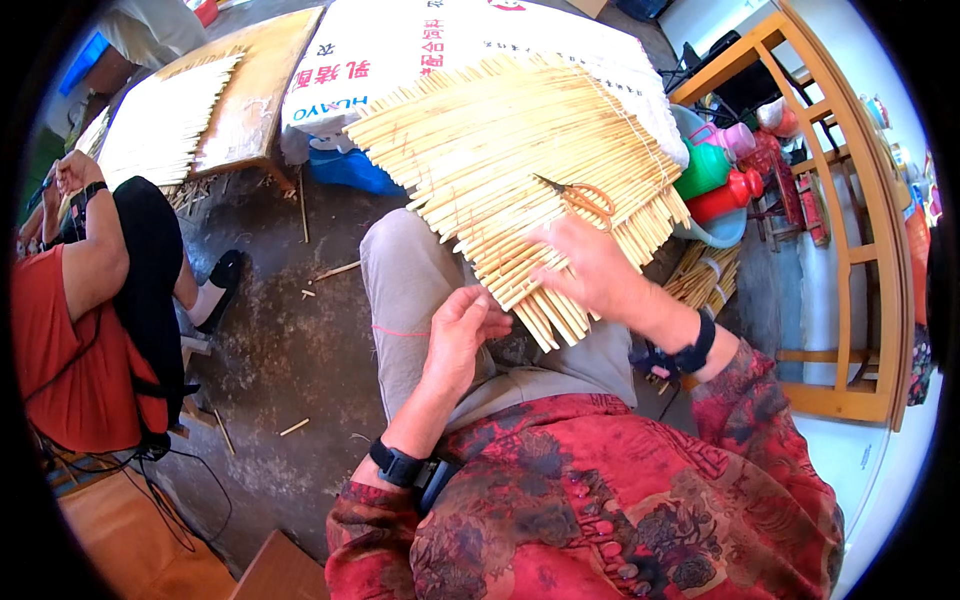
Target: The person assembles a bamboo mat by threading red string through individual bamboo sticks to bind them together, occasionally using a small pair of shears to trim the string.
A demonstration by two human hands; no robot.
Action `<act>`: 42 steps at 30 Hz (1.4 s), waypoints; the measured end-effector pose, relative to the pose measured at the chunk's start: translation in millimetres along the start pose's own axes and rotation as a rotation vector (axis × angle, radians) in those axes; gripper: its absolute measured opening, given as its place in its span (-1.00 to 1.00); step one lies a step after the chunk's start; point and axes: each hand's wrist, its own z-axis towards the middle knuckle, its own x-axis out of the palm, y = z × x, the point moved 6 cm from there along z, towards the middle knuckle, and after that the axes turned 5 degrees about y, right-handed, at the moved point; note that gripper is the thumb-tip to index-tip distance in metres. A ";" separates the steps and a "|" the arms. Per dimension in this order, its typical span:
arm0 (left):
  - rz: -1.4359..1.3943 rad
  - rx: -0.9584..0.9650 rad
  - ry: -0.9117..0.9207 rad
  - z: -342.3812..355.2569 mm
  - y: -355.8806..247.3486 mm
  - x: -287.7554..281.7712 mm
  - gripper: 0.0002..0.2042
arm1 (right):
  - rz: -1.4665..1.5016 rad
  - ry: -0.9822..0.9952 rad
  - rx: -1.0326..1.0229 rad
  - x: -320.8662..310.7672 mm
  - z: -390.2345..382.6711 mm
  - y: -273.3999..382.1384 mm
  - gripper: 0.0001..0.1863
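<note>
The stick mat point(500, 150) lies ahead of the person, its far part over the near edge of the white sack point(400, 30) and its near corner above the lap. Its upper sticks have their long axis slanting from near left to far right; at the near corner, the ends of other sticks poke out below them at a steeper slant.

Of the 2 hands, the right hand point(582, 265) is nearer: it rests on top of the mat by the near edge, fingers bent over the sticks, though whether they grip any I cannot tell. The left hand point(462, 328) sits just beside the near corner, on its left, so the mat lies ahead of it and to its right. Its fingers are curled with the thumb close in; I cannot tell whether they pinch anything.

A red thread point(395, 331) crosses the left trouser leg point(405, 265) toward that hand. Just beyond the right hand, 1 pair of orange-handled scissors point(568, 188) lies on the mat, blades pointing far left.
</note>
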 end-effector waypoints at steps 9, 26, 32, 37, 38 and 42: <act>-0.217 0.127 0.042 12.5 -14.3 22.8 -0.70 | -0.168 -0.141 -0.086 4.8 -10.9 28.3 -0.73; -0.124 0.158 -0.030 20.6 -4.8 4.4 -0.86 | -0.356 0.234 -0.442 10.5 50.9 33.8 -0.83; -0.149 0.175 -0.002 18.8 -15.8 12.9 -0.85 | -0.178 -0.099 -0.302 -18.0 -10.8 41.1 -0.63; -0.083 0.140 -0.017 14.5 -15.0 8.3 -0.80 | -0.409 -0.300 -0.116 -43.5 -31.9 0.2 -0.74; -0.090 0.153 -0.002 11.6 -14.8 9.2 -0.79 | -0.431 -0.313 -0.023 -53.2 -24.8 -16.9 -0.73; -0.059 0.199 0.130 10.4 -25.0 24.7 -0.69 | -0.511 -0.178 0.165 -52.3 2.4 -90.5 -0.71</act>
